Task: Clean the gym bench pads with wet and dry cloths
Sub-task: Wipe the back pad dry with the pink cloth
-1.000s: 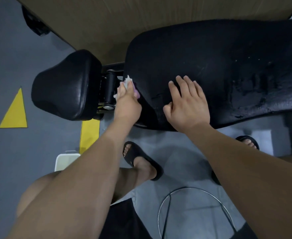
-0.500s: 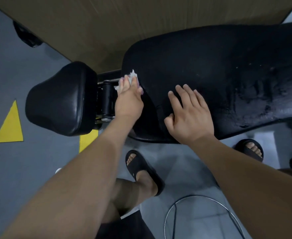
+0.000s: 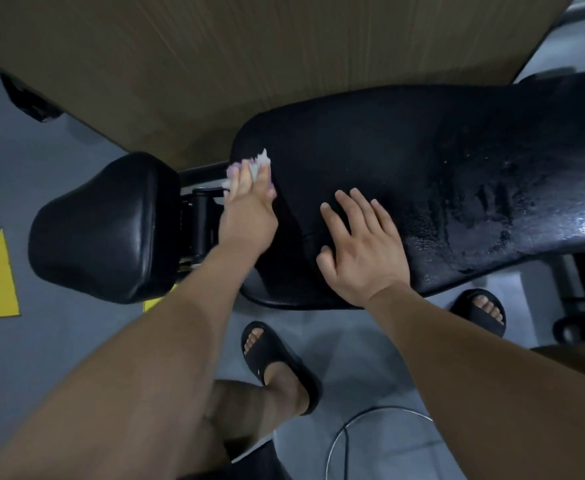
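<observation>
Cloth (image 3: 257,165), pale and crumpled, is bunched in the left hand (image 3: 249,211), whose fingers grip it and press it against the rounded end of the long black back pad (image 3: 405,157). The right hand (image 3: 363,252) lies flat just beside it on the same pad, fingers spread, holding nothing. Beyond the right hand the pad shows a wet patch (image 3: 492,206). Left of the left hand, past a black hinge (image 3: 201,220), sits the smaller seat pad (image 3: 107,226).
</observation>
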A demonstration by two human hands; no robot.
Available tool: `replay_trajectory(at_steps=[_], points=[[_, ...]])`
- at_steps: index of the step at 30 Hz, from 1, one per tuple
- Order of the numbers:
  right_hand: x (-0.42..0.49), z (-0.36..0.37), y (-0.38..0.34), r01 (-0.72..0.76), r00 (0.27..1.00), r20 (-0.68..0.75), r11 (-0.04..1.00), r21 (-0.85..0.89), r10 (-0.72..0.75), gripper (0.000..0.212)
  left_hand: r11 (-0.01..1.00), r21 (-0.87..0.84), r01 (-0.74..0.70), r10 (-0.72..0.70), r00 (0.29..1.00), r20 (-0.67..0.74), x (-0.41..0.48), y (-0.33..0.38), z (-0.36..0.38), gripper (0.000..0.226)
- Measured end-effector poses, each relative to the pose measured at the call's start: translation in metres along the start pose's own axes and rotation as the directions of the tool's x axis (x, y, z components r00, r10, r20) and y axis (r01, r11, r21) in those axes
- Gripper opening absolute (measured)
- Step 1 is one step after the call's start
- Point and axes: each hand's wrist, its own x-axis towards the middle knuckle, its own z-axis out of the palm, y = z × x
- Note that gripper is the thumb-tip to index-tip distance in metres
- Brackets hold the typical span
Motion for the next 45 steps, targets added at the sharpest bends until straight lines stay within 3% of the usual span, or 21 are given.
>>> replay_trajectory(at_steps=[9,16,25,32,37,45], points=[[0.006,-0.023,0.023,0.017,0.996,0.087,1.000,-0.013,-0.015,0.068,0.997,0.053,0.050,-0.056,0.992,0.114,-0.092,0.014,0.007,0.056],[0.009,-0.018,0.042,-0.030,0.998,0.057,0.999,-0.032,0.032,0.066,0.993,0.096,0.062,-0.072,0.992,0.106,-0.021,0.006,-0.004,0.057],[0.024,-0.012,0.042,-0.035,0.997,0.064,0.998,-0.057,0.038,0.071,1.000,0.010,0.014,-0.014,1.000,0.027,0.094,0.031,-0.017,0.055],[0.030,-0.013,0.040,-0.044,0.998,0.039,0.997,-0.065,0.046,0.071,0.983,0.056,-0.175,0.172,0.983,0.055,0.058,0.041,-0.018,0.054],[0.034,-0.011,0.039,-0.043,0.999,0.026,0.997,-0.061,0.045,0.071,0.984,0.057,-0.171,0.165,0.982,0.090,0.121,0.051,-0.027,0.054],[0.037,-0.012,0.039,-0.053,0.998,0.039,0.997,-0.056,0.055,0.071,0.970,0.051,-0.239,0.235,0.969,0.076,0.093,0.056,-0.016,0.053]])
